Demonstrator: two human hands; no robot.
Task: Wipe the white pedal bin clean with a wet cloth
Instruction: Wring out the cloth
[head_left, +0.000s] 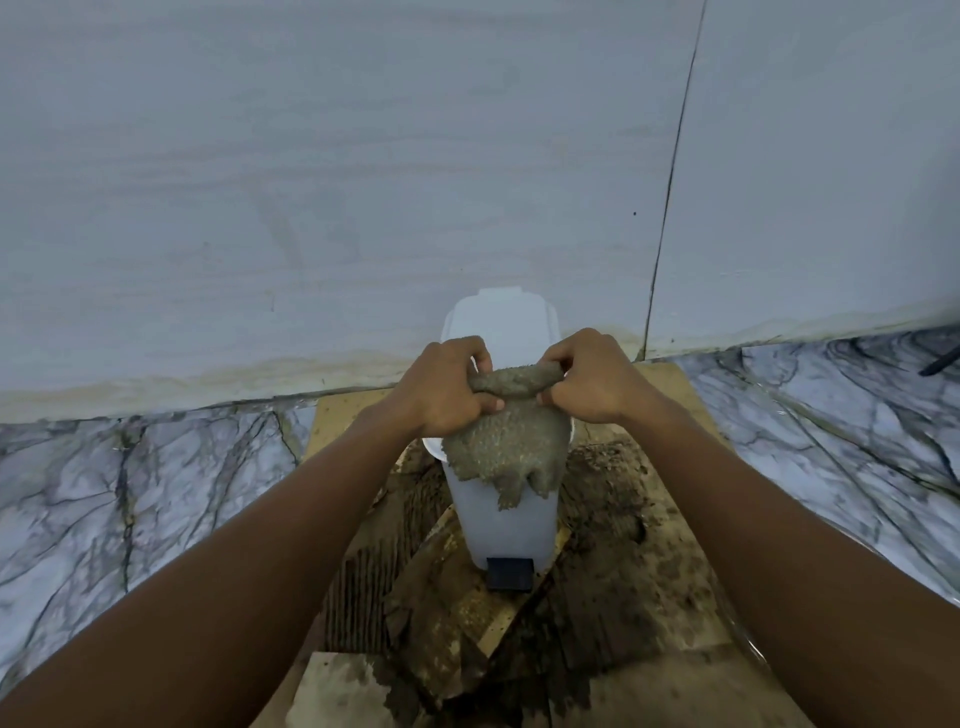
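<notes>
The white pedal bin (506, 525) stands against the wall on dirty cardboard, its lid (501, 322) closed and its dark pedal (510, 573) facing me. A grey-brown nubby cloth (511, 447) hangs over the bin's top front. My left hand (447, 387) grips the cloth's upper left edge. My right hand (589, 376) grips the upper right edge, which is rolled between the two hands. Both hands hover just above the lid's front. The cloth covers the lid's front rim.
Soiled, torn cardboard (613, 561) lies under and around the bin. Marble-patterned floor (130, 493) spreads to both sides. A pale tiled wall (363, 182) rises right behind the bin. A dark thin object (940, 364) pokes in at the right edge.
</notes>
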